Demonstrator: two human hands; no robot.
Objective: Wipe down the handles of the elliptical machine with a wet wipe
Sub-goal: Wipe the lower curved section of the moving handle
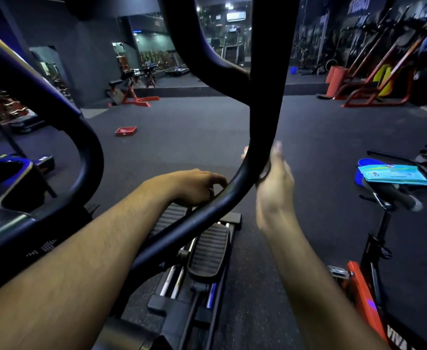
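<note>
A dim gym with dark rubber flooring [187, 137]; a red tray [125, 130] lies on it, and red benches stand near the mirrored wall. The elliptical's black curved handle [255, 157] crosses the middle. The right hand [274, 183] wraps around it from the right, with something dark, possibly the wipe, pressed beneath. The left hand [197, 186] curls loosely just beside the bar. A wipes packet [393, 174] rests on a bike's handlebar at right.

Both forearms are showing bare from elbow to wrist, with no sleeves reaching into view. The left hand [197, 186] and right hand [274, 183] are wearing nothing: no gloves, rings, watch or bands. Fine hair is showing along the left forearm.
</note>
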